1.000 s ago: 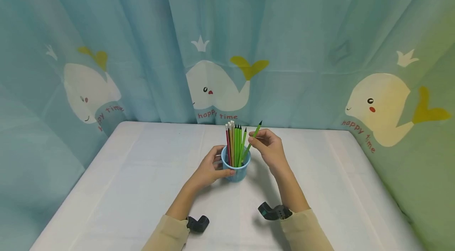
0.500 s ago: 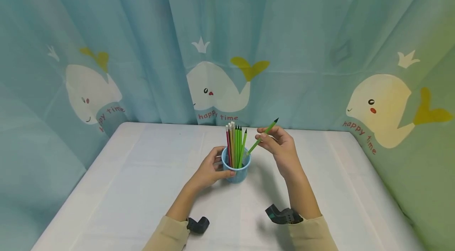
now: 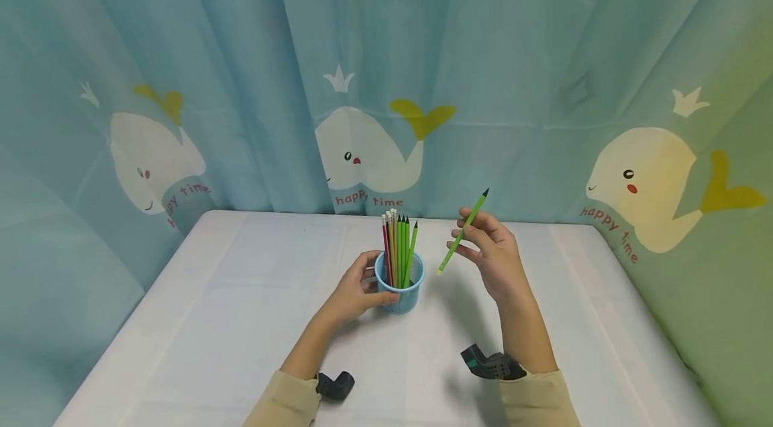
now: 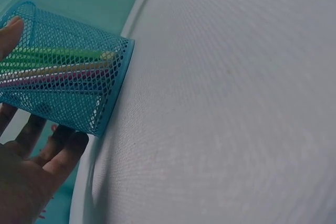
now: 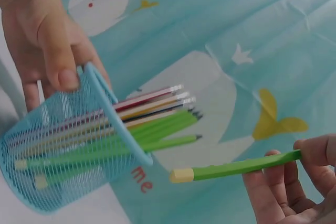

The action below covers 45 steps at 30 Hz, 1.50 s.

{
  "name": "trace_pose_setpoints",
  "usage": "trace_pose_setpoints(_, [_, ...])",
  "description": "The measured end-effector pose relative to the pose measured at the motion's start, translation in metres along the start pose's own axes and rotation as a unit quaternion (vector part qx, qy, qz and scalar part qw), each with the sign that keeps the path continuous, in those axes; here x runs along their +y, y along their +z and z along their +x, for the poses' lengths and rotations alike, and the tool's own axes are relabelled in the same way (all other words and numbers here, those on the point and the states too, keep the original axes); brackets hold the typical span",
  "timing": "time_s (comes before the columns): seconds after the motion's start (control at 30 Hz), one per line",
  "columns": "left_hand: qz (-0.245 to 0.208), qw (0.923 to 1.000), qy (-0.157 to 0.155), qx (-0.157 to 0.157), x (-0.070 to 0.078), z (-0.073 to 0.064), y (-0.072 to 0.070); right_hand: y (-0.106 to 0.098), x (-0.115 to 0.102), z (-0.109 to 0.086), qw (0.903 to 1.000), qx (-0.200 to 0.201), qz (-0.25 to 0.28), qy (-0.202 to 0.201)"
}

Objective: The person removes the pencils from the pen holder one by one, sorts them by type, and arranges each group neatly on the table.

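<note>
A blue mesh pencil cup [image 3: 403,299] stands on the table, with several green pencils [image 3: 403,249] point up and several thinner red, gold and white-ended pencils [image 3: 388,246] inside. My left hand [image 3: 350,289] grips the cup from the left, thumb at the front near the rim and fingers round the far side. To the right of the cup, my right hand [image 3: 498,256] holds one green pencil [image 5: 231,169] in the air between thumb and fingers. Its black point tilts up to the right, and its pale yellow end hangs down to the left, apart from the cup's rim.
The table [image 3: 241,319] has a white cover. Behind it and along both sides hangs a blue-green curtain [image 3: 513,78] printed with whales. Black wrist cameras [image 3: 492,364] sit at the sleeve cuffs.
My right hand has drawn the green pencil up and out of the cup and moved right with it. The left hand stays in place on the cup.
</note>
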<state>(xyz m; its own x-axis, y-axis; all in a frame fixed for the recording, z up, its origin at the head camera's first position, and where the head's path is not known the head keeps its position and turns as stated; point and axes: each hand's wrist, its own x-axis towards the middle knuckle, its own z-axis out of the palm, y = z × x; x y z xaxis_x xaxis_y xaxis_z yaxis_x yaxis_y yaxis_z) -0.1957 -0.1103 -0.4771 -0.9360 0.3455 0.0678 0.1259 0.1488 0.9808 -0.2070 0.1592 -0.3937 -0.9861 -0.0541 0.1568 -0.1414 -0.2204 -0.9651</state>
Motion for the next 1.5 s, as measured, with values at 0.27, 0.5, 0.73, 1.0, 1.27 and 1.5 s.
trace_pose_setpoints(0.27, [0.001,1.0000,-0.007,0.004,0.001,-0.002,0.000,-0.008,0.022,0.008,0.9989,0.020,-0.027,0.034])
trace_pose_setpoints(0.5, [-0.003,1.0000,0.002,-0.003,0.002,0.000,0.001,-0.012,0.047,0.016,0.9928,0.044,-0.083,0.075])
trace_pose_setpoints(0.73, [-0.003,1.0000,-0.003,-0.002,0.002,-0.001,0.002,-0.015,0.068,0.018,0.9839,0.055,-0.135,0.103])
trace_pose_setpoints(1.0, [-0.003,1.0000,-0.003,0.002,0.003,-0.002,0.001,-0.013,0.084,0.021,0.9741,0.056,-0.185,0.118])
trace_pose_setpoints(1.27, [-0.003,1.0000,-0.001,-0.002,0.001,-0.001,0.002,-0.012,0.092,0.021,0.9640,0.067,-0.224,0.127])
trace_pose_setpoints(1.5, [-0.003,1.0000,-0.002,0.001,0.001,-0.001,0.001,-0.009,0.097,0.023,0.9569,0.073,-0.244,0.140])
